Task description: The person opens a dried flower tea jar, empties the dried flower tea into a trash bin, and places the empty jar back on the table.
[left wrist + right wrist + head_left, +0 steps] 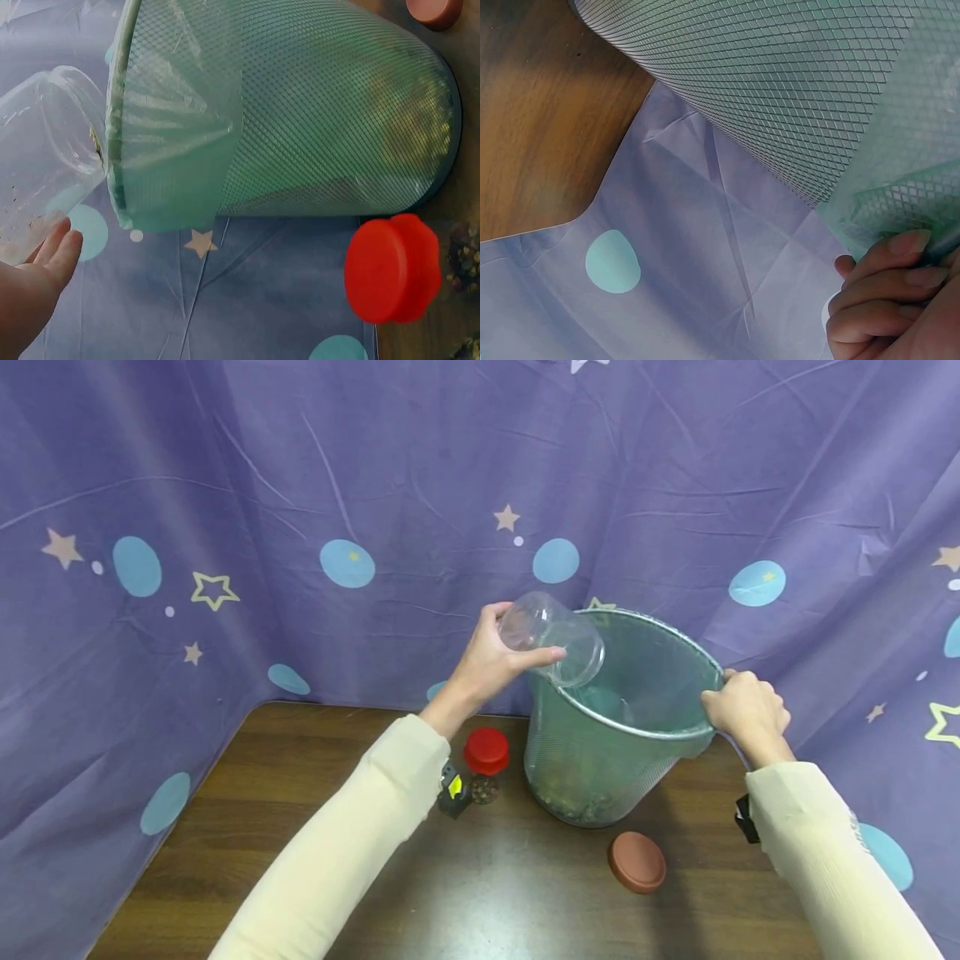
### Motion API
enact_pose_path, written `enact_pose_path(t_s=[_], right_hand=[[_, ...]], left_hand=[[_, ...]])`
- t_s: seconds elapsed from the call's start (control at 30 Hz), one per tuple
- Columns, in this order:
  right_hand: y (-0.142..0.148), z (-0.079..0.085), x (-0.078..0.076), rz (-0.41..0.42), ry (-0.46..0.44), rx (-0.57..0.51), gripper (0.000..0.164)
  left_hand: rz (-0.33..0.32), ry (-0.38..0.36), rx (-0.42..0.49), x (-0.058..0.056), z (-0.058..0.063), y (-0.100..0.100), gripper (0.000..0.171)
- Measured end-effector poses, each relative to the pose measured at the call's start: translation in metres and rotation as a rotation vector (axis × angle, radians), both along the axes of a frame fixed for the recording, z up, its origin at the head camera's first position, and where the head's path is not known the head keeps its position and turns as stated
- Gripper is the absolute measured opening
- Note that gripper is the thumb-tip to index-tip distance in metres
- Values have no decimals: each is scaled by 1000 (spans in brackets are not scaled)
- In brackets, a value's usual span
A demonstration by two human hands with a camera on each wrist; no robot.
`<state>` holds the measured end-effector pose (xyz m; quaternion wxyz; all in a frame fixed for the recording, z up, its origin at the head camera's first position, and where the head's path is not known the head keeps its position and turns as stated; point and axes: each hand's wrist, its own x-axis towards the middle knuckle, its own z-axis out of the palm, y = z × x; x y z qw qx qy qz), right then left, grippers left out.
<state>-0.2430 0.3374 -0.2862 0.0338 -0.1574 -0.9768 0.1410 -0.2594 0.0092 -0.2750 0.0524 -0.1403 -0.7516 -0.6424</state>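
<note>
My left hand (489, 653) grips a clear plastic jar (553, 639), tipped with its mouth over the near left rim of a mesh wastebasket (600, 760). A few dried bits cling inside the jar (45, 150) in the left wrist view. The basket is lined with a green bag (172, 150) folded over its rim, and yellowish scraps show through the mesh at its bottom. On the right, my right hand (747, 710) holds the rim, its fingers (877, 315) curled over the bag's edge.
A jar with a red lid (487, 752) and dark dried contents (484, 789) stands left of the basket. A reddish-brown round lid (637, 862) lies on the wooden table (480, 893) in front. Purple patterned cloth (420, 485) hangs behind and at the sides.
</note>
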Motion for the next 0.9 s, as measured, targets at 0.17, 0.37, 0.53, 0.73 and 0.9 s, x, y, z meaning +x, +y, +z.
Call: enact_pose_path(t_s=[0.17,0.37,0.53,0.73,0.9], right_hand=[[-2,1,-1,1,14,-4,41],[-2,2,-1,-2,3,-6,43],[-2,2,0,-5,-3,-10,43],[0,1,0,-7,-8,-8,41],[0,1,1,-5,-11,-11,41]], left_hand=[[-23,13,-9,-1,4,-10,93],[-44,17,-86,-2,7,-21,98],[-106,14,-84,-2,6,-29,100],[-143,-14,-160,-3,7,-37,99],[-151,-13,-229,-3,8,-39,91]])
